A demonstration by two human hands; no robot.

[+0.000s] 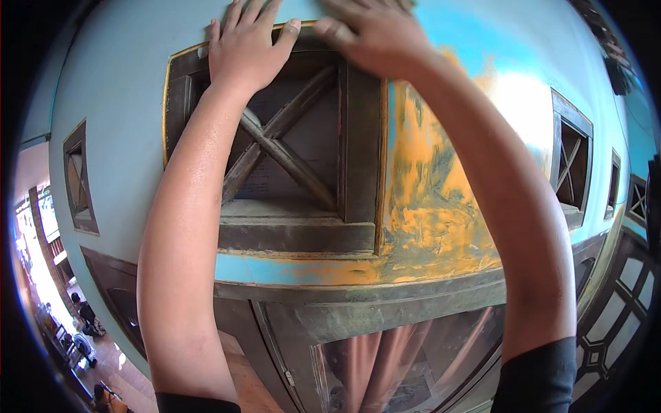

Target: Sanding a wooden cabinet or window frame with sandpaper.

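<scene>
My left hand (250,51) lies with fingers spread at the top of a dark wooden vent frame (364,155), its fingertips over the pale blue wall (119,108). Wooden bars (266,134) cross in an X inside the frame. To the right, my right hand (377,36) is blurred near the frame's upper right corner. Its fingers run to the picture's top edge, so whether anything is under them is hidden. Patchy orange filler or paint (434,206) covers the wall right of the frame and part of the blue strip (253,269) below it.
Beneath the vent is a wooden window (289,330) with glass and a brown curtain (372,366) visible through it. More X-barred vents (572,160) line the wall. At far right stands a panelled door (619,310). A person (88,315) sits low at far left.
</scene>
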